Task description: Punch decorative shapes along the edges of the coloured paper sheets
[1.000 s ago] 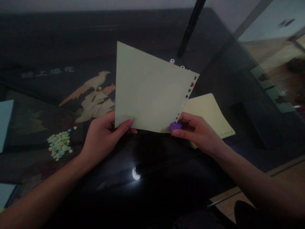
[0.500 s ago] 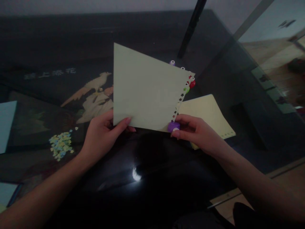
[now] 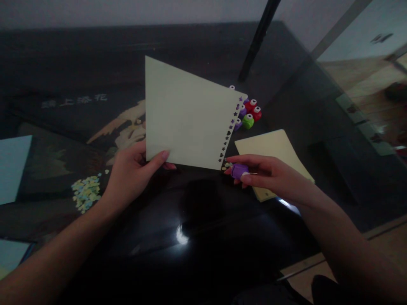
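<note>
My left hand pinches the lower left corner of a pale sheet of paper, tilted up above the table. Small star and heart shaped holes run down the sheet's right edge. Just off its lower right corner, my right hand is closed on a purple craft punch with a white button. Behind the sheet's right edge stand several more punches, among them a green punch and a red punch; the paper partly hides this group. A few tiny paper cut-outs lie by my right fingertips.
A stack of yellow paper lies beyond my right hand. A pile of small cut-outs sits left of my left forearm, near a light blue sheet. A black pole rises at the back of the dark glossy table.
The purple punch has come off the sheet's lower right corner and moved slightly right with my right hand. The sheet has shifted a little left, uncovering more of the punches behind it.
</note>
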The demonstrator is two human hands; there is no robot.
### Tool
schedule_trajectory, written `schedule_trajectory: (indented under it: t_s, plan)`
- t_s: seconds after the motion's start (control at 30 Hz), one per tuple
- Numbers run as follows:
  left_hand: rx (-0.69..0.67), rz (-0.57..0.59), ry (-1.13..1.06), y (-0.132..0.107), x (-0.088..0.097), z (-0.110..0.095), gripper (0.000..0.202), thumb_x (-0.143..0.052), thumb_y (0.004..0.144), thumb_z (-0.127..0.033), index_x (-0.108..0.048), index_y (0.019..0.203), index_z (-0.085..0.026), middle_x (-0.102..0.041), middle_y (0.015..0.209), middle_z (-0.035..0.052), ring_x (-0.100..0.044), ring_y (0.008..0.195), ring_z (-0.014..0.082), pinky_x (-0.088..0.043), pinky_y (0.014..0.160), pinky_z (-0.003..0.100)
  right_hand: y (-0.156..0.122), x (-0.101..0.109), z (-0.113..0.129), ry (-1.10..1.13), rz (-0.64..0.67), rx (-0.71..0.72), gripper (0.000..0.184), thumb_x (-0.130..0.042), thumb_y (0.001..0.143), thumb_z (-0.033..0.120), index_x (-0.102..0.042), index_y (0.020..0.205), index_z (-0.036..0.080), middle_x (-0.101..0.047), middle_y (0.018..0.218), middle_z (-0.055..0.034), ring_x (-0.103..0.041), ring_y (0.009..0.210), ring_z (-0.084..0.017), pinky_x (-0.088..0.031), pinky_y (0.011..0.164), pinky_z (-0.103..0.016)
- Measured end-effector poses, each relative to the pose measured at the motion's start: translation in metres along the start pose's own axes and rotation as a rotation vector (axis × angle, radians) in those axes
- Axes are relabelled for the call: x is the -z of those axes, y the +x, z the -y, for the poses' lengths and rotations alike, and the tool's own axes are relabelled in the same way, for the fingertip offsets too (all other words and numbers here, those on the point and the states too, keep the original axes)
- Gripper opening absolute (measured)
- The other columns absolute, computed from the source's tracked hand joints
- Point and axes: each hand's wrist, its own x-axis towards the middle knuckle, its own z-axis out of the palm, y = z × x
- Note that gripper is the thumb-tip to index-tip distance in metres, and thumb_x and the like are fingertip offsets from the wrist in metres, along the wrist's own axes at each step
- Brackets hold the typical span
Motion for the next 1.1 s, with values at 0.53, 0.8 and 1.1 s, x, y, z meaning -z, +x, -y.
schedule_trajectory:
  t_s: [0.53,0.8,1.1]
  plan:
    - [0.013,0.018,0.006,0.001,0.0,-0.001,0.013,-0.064,0.079,-0.037,-0.064,0.083,-0.024,-0.073,0.066,0.0002,-0.071,0.067,0.0203,-0.056,0.068,0.03,-0.004,0.009,-0.003,-0.212,0.089,0.077,0.059,-0.066,0.077,0.026,-0.052,0.134,0.027,-0.064,0.125,-0.0065,-0.064,0.103,-0.021,-0.054,0.087,-0.039]
    - [-0.014,0.033,0.003,0.001,0.0,0.004,0.013,-0.064,0.08,-0.034,-0.064,0.081,-0.021,-0.072,0.065,0.0004,-0.069,0.065,0.0179,-0.053,0.066,0.028,-0.009,-0.013,-0.003,-0.849,-0.165,0.376,0.057,-0.05,0.083,0.018,-0.043,0.14,0.018,-0.063,0.115,-0.0122,-0.057,0.103,-0.026,-0.048,0.088,-0.045]
    - [-0.005,0.029,-0.031,0.002,0.0,0.001,0.015,-0.064,0.08,-0.033,-0.065,0.085,-0.019,-0.072,0.069,0.0014,-0.069,0.065,0.0198,-0.054,0.065,0.029,-0.003,-0.019,-0.008,-1.12,-0.179,0.474,0.049,-0.048,0.081,0.013,-0.046,0.13,0.011,-0.064,0.106,-0.0122,-0.055,0.1,-0.026,-0.049,0.083,-0.04]
